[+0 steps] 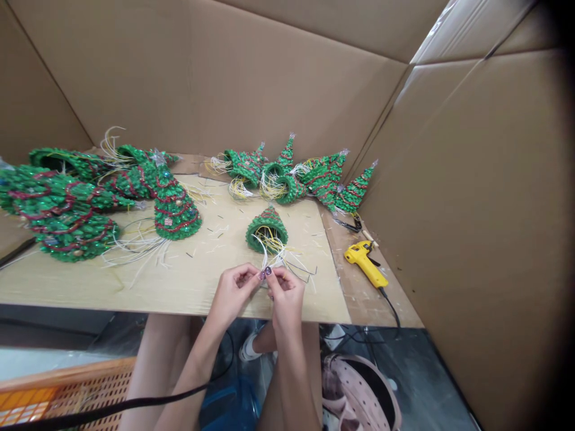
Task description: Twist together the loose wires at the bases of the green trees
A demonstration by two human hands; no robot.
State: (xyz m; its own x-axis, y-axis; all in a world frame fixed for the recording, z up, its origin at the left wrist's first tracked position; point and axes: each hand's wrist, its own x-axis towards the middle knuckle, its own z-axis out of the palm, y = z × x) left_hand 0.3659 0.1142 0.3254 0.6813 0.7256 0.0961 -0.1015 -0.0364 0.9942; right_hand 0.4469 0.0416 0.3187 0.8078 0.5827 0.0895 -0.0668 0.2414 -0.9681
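A small green Christmas tree (272, 216) lies on its side at the middle of the table, its hollow base facing me. White and yellow wires (268, 242) come out of that base toward my hands. My left hand (238, 287) and my right hand (285, 288) meet fingertip to fingertip just in front of the tree. Both are closed in a pinch on the wire ends, with thumbs side by side. Exactly which wires each one holds is hidden by the fingers.
Several decorated trees with loose wires stand and lie at the left (72, 212) and along the back (287, 173). A yellow glue gun (366, 263) and black-handled pliers (350, 224) lie at the right. Cardboard walls (251, 78) enclose the table (148, 287). Wire scraps dot its surface.
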